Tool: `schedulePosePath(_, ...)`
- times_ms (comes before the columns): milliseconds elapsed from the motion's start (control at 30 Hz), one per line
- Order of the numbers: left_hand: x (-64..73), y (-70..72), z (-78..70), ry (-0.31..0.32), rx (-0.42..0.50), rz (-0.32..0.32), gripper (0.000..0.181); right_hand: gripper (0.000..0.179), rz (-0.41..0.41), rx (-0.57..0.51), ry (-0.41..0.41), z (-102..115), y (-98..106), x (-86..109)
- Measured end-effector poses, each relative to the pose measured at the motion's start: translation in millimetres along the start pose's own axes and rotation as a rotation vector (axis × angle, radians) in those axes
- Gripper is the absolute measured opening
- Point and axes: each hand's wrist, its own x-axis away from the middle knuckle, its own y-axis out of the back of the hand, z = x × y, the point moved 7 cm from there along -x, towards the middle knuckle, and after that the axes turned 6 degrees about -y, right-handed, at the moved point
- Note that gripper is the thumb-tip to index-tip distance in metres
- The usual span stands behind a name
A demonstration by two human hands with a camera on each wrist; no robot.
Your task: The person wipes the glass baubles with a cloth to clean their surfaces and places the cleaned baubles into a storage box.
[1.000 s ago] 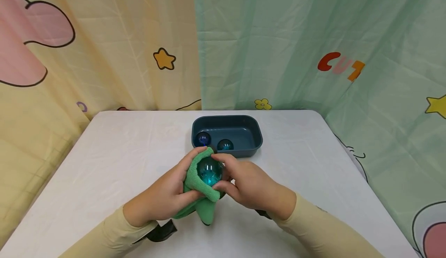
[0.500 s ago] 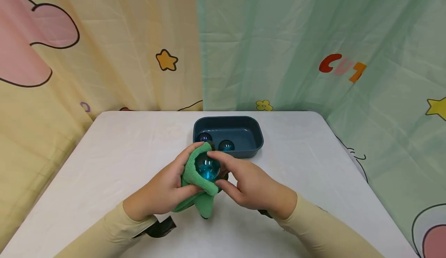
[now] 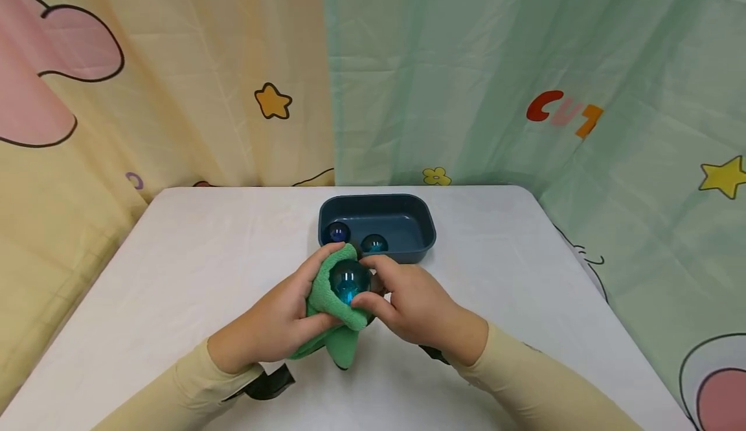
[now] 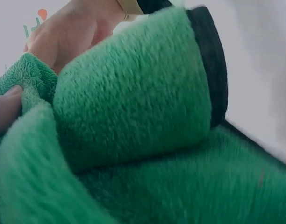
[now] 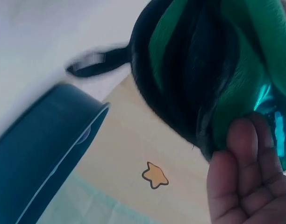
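Note:
A clear teal-blue glass ball [image 3: 348,281] is nestled in a fluffy green cloth [image 3: 326,295] in front of the tray. My left hand [image 3: 280,318] grips the cloth round the ball's left side, thumb below and fingers above. On the other side my right hand [image 3: 416,298] pinches the ball between thumb and fingers. Seen from the left wrist, thick folds of the green cloth [image 4: 133,88] fill most of the view and hide the ball. In the right wrist view the fingers [image 5: 243,140] press at the shiny ball [image 5: 279,126], beside the cloth's dark edging.
Behind the hands a dark blue rectangular tray [image 3: 428,237] stands on the white table [image 3: 233,224]. It holds a dark blue ball [image 3: 337,232] and a teal ball [image 3: 374,243]. Patterned curtains [image 3: 466,62] hang round the table's back and sides.
The right thumb has shifted left across the front of the ball, and the fingers have changed place on its top edge. Both hands keep hold of cloth and ball.

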Motion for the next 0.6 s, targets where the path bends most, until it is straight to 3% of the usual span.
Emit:
schedulePosePath(133, -0.5, 3.6, 2.5, 0.0, 0.019, -0.024, 0.087, 0.065, 0.038, -0.028, 0.063, 2.3, -1.4, -0.4)
schedulePosePath(233, 0.1, 3.6, 3.8, 0.003, 0.037, -0.023, 0.086, 0.068, 0.021, 0.061, 0.146, 4.8, -1.2, 0.4)
schedulePosePath(333, 0.5, 1.9, 3.5, 0.012, 0.033, -0.015, 0.086, 0.063, -0.018, 0.161, 0.17, 5.5, 0.1, 1.4)
schedulePosePath(433, 1.1, -0.6, 2.6, 0.019, 0.016, -0.005, 0.086, 0.056, -0.026, 0.162, 0.123, 2.9, 0.5, 1.8)
schedulePosePath(600, 1.8, -3.9, 0.9, 0.001, 0.003, 0.006, 0.087, 0.037, -0.01, 0.058, -0.003, -3.2, -0.7, 1.0)
